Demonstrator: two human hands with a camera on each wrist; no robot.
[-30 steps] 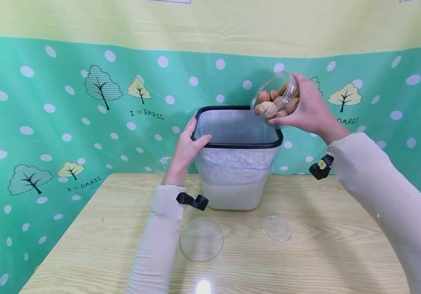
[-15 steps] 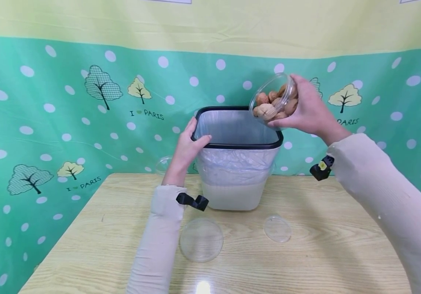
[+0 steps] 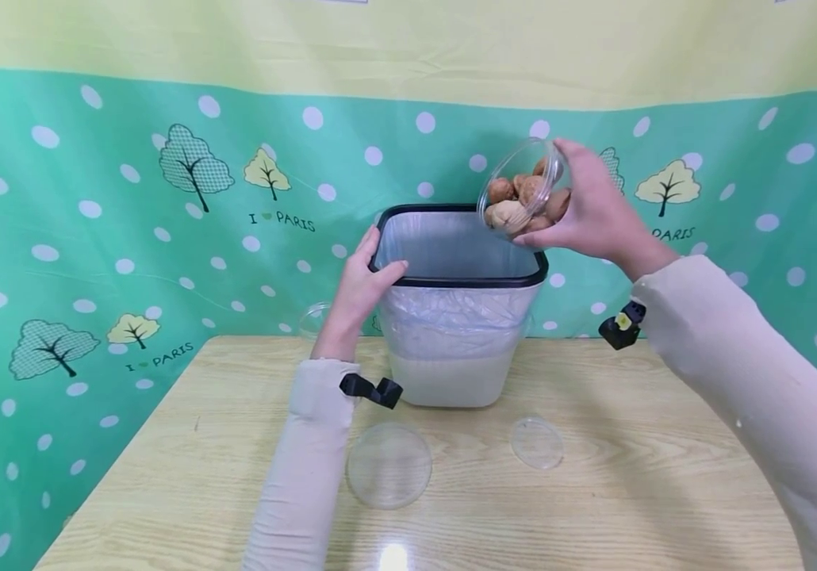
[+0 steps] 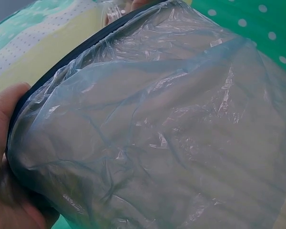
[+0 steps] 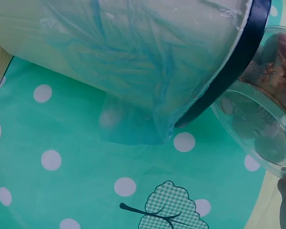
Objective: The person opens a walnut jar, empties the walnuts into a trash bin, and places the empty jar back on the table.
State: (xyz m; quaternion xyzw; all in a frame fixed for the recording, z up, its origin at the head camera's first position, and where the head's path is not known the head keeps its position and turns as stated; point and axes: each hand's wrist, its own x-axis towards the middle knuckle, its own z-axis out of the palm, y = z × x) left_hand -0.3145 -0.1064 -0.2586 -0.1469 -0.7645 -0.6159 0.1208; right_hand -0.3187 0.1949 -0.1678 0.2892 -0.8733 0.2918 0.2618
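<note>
The right hand (image 3: 594, 210) wraps a clear bowl (image 3: 519, 186) of walnuts (image 3: 508, 214), tipped over the bin (image 3: 458, 309) just below. Light, slick plastic; best held round its wall. The left hand (image 3: 362, 285) grips the bin's near rim.

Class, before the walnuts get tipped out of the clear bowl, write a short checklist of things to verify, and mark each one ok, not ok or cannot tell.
1. Bin steadied: left hand grips its black rim. Ok.
2. Bowl held firmly: right hand holds it. Ok.
3. Bowl mouth over the bin opening: it is at the right rear corner, tilted inward. Ok, though close to the edge.
4. Liner bag folded over the rim. Ok.
5. Bin has room inside: cannot tell.
6. Two clear lids on the table lie clear of the bin. Ok.
</note>
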